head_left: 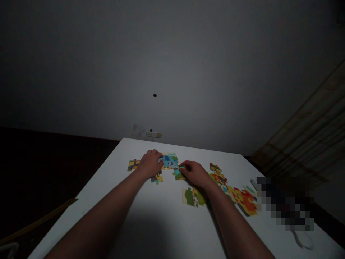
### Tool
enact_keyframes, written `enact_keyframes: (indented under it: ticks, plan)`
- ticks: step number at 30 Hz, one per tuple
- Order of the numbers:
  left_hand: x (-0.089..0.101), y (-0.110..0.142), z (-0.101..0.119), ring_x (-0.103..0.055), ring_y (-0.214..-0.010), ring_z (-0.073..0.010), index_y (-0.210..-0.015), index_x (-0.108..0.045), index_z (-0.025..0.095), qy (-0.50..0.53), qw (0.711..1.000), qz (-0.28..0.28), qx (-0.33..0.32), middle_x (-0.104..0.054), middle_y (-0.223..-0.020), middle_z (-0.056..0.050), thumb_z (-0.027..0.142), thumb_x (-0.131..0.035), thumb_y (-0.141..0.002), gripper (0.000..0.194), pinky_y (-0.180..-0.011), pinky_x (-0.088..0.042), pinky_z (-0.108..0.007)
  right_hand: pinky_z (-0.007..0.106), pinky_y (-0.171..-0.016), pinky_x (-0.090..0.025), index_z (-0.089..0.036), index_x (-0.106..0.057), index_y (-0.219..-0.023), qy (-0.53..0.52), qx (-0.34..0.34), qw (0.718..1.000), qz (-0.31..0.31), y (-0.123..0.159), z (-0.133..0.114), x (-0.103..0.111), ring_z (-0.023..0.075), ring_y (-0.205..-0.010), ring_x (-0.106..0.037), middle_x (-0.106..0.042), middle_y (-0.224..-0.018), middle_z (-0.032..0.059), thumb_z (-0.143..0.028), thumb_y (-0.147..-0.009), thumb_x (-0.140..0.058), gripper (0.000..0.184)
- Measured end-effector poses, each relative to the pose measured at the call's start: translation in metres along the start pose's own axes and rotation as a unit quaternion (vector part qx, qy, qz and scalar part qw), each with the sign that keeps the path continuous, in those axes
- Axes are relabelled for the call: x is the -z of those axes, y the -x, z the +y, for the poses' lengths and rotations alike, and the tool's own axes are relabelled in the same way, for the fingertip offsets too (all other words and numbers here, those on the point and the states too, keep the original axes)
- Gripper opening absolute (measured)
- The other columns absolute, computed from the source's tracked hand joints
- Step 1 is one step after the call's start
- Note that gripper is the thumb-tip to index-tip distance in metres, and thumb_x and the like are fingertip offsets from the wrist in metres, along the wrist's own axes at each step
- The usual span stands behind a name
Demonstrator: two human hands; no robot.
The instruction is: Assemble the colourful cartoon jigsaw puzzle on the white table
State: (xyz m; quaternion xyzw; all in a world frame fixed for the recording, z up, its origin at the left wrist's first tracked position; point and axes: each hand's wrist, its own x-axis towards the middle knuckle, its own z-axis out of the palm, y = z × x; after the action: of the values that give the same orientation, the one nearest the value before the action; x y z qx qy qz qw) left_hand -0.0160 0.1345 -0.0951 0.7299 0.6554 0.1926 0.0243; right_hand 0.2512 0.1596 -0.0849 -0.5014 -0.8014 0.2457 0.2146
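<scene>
Colourful cardboard jigsaw pieces lie on a white table (107, 201). My left hand (151, 163) is curled over the left edge of a joined blue section (169, 162), and its fingertips grip that edge. My right hand (192, 173) pinches a green and blue jigsaw piece (178, 173) close to the section's lower right side. A yellow piece (133, 165) lies left of my left hand, and a small multicoloured piece (156, 178) pokes out below it. A green and cream piece (193, 197) lies below my right hand. Orange and yellow joined pieces (244, 201) spread to the right.
A pale wall rises behind the table, with a small switch plate (153, 135) just above the far corner. A patterned curtain (299, 122) hangs at the right. A pixelated patch (285, 203) covers the table's right side, and a thin white cord (303, 240) lies below it.
</scene>
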Motion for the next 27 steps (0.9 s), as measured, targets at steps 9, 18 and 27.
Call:
enact_keyframes:
  ticks: [9, 18, 27]
  plan:
    - [-0.003, -0.006, -0.006, -0.067, -0.137, -0.0365, -0.140, -0.081, 0.021, -0.012, 1.000, -0.008, -0.005, -0.077, -0.146, -0.015, 0.035, -0.055, -0.107, 0.044, -0.117, -0.055, -0.049, 0.027, -0.072, -0.046, -0.021, -0.086, -0.100, -0.060, 0.043, 0.993, -0.096, 0.006, -0.009, 0.003, 0.0159, -0.076, -0.063, -0.073, -0.081, -0.0027, -0.017, -0.089, -0.072, 0.018]
    - [-0.011, -0.014, -0.017, -0.067, -0.138, -0.0378, -0.142, -0.080, 0.018, -0.032, 0.999, -0.010, -0.029, -0.076, -0.148, -0.016, 0.042, -0.046, -0.106, 0.055, -0.121, -0.054, -0.049, 0.026, -0.077, -0.041, -0.018, -0.083, -0.098, 0.045, 0.028, 0.997, -0.059, 0.009, -0.015, 0.015, 0.0189, -0.090, -0.068, -0.084, -0.097, 0.0043, -0.020, -0.103, -0.062, 0.022]
    - [-0.013, -0.016, -0.021, -0.068, -0.135, -0.0392, -0.141, -0.081, 0.020, -0.027, 0.999, -0.007, -0.025, -0.077, -0.148, -0.016, 0.044, -0.046, -0.104, 0.057, -0.115, -0.055, -0.049, 0.032, -0.070, -0.035, -0.018, -0.086, -0.087, 0.197, -0.031, 0.977, -0.080, 0.037, -0.023, 0.066, 0.0226, -0.082, -0.069, -0.087, -0.096, 0.0124, -0.019, -0.100, -0.067, 0.023]
